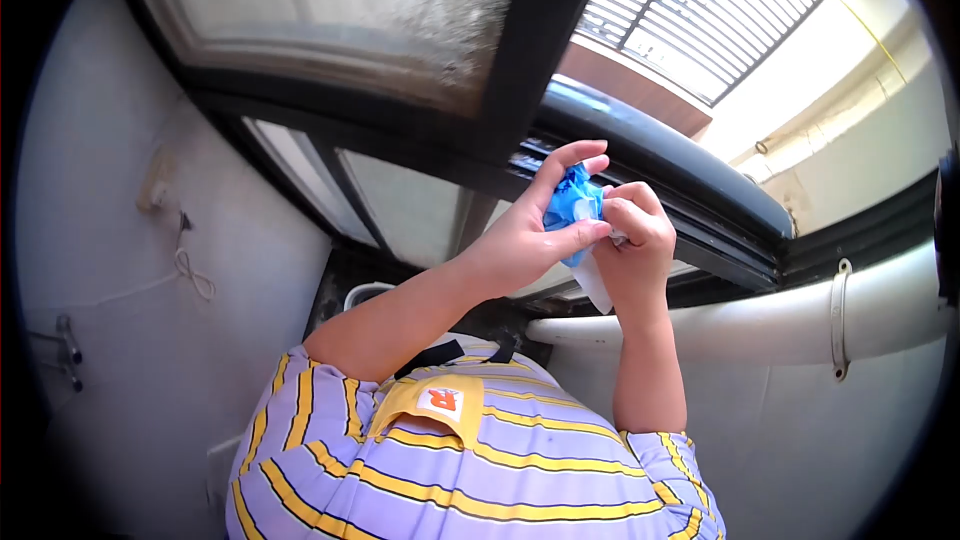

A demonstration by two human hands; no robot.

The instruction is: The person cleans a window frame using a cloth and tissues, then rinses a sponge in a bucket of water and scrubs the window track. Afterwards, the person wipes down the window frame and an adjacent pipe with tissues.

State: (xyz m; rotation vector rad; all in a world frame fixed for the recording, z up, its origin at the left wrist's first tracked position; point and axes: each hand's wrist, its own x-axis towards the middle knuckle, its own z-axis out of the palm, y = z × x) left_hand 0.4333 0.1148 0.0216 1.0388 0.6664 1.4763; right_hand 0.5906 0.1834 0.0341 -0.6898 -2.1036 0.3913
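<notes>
Clamped in left hand, long axis roughly upright in view: blue packet, between both hands. Curled close at its right edge: right hand; on what exactly, impossible to tell. Just below: white sheet.

1 bundle sits between left hand and right hand; window frame beyond them, pipe rightward, socket far left.

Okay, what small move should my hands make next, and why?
Probably ease the white sheet clear with your right hand: that hand is curled at the edge of the blue plastic, your left hand holds the plastic, and the sheet hangs below it.
</notes>
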